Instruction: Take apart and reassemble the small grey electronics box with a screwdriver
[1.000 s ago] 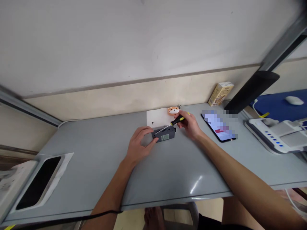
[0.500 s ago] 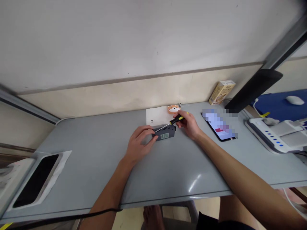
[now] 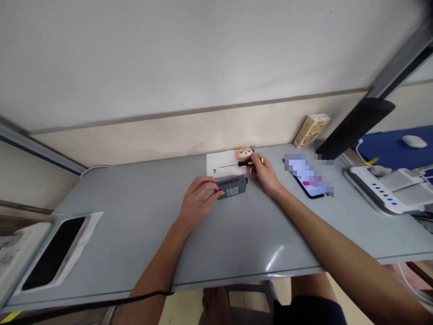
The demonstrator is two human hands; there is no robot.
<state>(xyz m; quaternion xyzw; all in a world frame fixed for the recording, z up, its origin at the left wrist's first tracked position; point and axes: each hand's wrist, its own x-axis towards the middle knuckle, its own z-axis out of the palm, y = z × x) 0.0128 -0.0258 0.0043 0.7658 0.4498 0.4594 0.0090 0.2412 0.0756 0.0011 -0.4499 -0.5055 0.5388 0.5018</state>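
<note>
A dark grey box (image 3: 232,186) with vent slots and a pale label rests on the grey table. My left hand (image 3: 200,201) grips its left end between thumb and fingers. In my right hand (image 3: 263,173) is a black and yellow screwdriver (image 3: 246,162), its thin shaft pointing left above a white sheet of paper (image 3: 221,159). The shaft is apart from the box. Small dark screws (image 3: 214,171) lie on the paper near its left side. Behind my right hand sits an orange and white animal-faced case (image 3: 243,154).
On the right are a lit phone (image 3: 309,178), a carton (image 3: 310,131), a black post (image 3: 355,128) and a white power strip (image 3: 382,194) with chargers. A dark phone (image 3: 54,253) lies on white paper at the left. A black cable (image 3: 101,304) crosses the front edge.
The screwdriver has lifted off the box's top and swung back over the white paper, now more level. My left hand still holds the box in place.
</note>
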